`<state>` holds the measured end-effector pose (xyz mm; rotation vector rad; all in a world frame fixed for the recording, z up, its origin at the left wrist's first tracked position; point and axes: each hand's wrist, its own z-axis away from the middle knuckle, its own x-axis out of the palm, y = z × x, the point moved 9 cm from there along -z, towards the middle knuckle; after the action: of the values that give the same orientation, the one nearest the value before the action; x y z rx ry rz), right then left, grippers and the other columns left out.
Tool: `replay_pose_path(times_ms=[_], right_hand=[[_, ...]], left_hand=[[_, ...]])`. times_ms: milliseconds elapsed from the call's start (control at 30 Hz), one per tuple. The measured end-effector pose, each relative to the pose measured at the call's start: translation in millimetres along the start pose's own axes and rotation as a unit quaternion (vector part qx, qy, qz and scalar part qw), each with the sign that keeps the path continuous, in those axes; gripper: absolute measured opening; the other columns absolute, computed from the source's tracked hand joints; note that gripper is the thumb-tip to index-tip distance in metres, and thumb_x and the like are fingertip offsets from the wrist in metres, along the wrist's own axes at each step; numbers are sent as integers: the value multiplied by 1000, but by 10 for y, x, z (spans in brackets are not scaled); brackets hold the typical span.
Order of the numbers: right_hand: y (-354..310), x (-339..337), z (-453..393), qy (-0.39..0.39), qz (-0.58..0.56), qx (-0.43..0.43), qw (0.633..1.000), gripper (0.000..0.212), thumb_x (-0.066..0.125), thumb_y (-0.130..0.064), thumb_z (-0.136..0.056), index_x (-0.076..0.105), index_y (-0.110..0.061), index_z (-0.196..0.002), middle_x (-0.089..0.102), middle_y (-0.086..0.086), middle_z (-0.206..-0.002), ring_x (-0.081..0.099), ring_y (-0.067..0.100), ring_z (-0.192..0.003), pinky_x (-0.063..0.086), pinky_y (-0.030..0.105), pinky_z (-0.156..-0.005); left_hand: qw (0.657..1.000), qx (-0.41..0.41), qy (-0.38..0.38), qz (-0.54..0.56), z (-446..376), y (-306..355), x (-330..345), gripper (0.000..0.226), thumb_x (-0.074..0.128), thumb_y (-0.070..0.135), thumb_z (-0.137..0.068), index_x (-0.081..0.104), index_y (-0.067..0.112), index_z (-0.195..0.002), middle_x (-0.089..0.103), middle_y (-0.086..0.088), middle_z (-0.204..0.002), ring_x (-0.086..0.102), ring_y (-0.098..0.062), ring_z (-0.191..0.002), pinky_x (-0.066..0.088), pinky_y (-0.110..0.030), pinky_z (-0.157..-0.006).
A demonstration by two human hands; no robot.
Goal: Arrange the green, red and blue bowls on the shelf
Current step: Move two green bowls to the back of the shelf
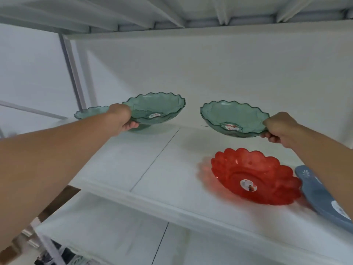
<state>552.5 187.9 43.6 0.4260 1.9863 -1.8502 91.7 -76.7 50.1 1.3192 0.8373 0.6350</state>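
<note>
My left hand grips the left rim of a scalloped green bowl, tilted toward me at the back of the white shelf. Another green bowl sits behind my left wrist, partly hidden. My right hand holds the right rim of a third green bowl, lifted just above the shelf. A red scalloped bowl rests on the shelf near the front right. Beside it on the right lies a blue bowl, partly covered by my right forearm.
A white back wall closes the shelf, and another shelf board hangs overhead. A metal upright stands at the left. A lower white shelf lies beneath the front edge.
</note>
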Motion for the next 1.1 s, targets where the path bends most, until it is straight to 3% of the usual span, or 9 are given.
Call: replay_pose_path(times_ms=[167, 267, 400, 600, 767, 867, 1100], right_hand=[[-290, 590, 354, 28, -24, 27, 999, 23, 43, 4, -94, 64, 5, -83, 61, 12, -44, 48, 10, -28, 35, 16, -31], [-468, 1135, 600, 44, -27, 47, 998, 24, 41, 4, -92, 65, 5, -91, 62, 16, -57, 50, 16, -33, 34, 16, -32], [-655, 1811, 796, 68, -14, 76, 995, 23, 42, 1, -91, 64, 3, -99, 64, 20, -67, 48, 17, -23, 36, 19, -33], [-770, 2270, 941, 85, -5, 93, 992, 28, 42, -1, -86, 65, 6, -99, 67, 19, -53, 55, 21, -34, 41, 23, -35], [-1003, 2451, 886, 67, -27, 76, 994, 28, 42, 0, -91, 64, 5, -108, 72, 24, -82, 60, 23, -46, 43, 23, -36], [-1142, 2605, 814, 59, -46, 61, 995, 28, 42, 0, -93, 62, 3, -113, 72, 24, -97, 64, 25, -56, 45, 28, -43], [-1502, 3193, 774, 40, -56, 52, 996, 26, 43, 1, -94, 64, 4, -109, 73, 24, -96, 65, 25, -58, 47, 25, -40]], left_hand=[[1000, 6, -11, 7, -487, -275, -791, 25, 40, 9, -103, 64, 6, -99, 72, -15, -83, 66, -16, -41, 47, -17, -37], [1000, 6, -9, -4, -831, -538, -1210, 22, 37, 6, -104, 58, 4, -105, 69, -16, -83, 65, -16, -36, 47, -18, -34], [999, -15, -15, -25, -1202, -785, -1628, 25, 34, 2, -103, 58, 1, -112, 69, -19, -82, 64, -19, -34, 46, -19, -31], [999, -11, -23, -30, -1509, -721, -2031, 27, 34, 2, -102, 56, 2, -116, 71, -20, -86, 66, -20, -37, 47, -19, -33], [1000, -6, -15, -27, -1664, -674, -2312, 28, 40, 6, -101, 63, -2, -115, 74, -19, -84, 68, -21, -42, 50, -20, -37], [999, 23, 24, -38, -1818, -522, -2527, 39, 41, 28, -102, 63, -2, -114, 75, -20, -84, 70, -25, -47, 51, -23, -38], [998, 19, 42, -32, -2269, -458, -2879, 34, 45, 22, -94, 71, 2, -101, 76, -14, -68, 67, -21, -44, 48, -21, -38]])
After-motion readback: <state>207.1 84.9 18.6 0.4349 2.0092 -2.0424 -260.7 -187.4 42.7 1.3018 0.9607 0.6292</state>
